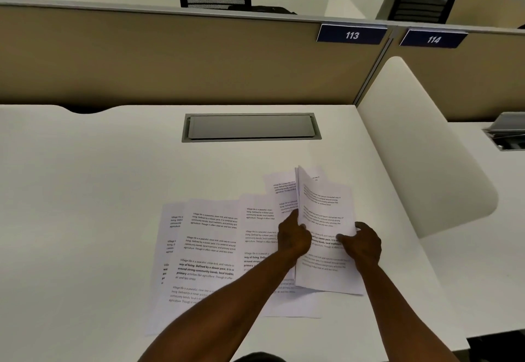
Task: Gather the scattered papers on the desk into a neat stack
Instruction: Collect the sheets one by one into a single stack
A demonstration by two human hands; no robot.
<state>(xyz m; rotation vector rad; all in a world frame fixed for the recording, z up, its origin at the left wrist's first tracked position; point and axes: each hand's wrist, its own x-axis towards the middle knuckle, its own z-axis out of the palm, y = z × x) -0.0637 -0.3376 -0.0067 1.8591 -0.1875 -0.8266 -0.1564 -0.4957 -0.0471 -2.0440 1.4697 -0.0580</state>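
Note:
Several printed white sheets lie fanned and overlapping on the white desk (85,191), the leftmost spread (204,248) flat near the front middle. On the right a small bundle of sheets (324,208) is lifted off the desk and tilted up. My right hand (362,243) grips its right edge with thumb on top. My left hand (294,236) pinches the bundle's left edge, fingers pointing away from me. More sheets (261,219) lie flat under and left of my left forearm, partly hidden by it.
A grey cable-tray lid (251,127) is set into the desk behind the papers. A beige partition (170,57) with plates 113 and 114 closes the back; a white side divider (420,148) stands to the right. Black chairs show beyond the partition.

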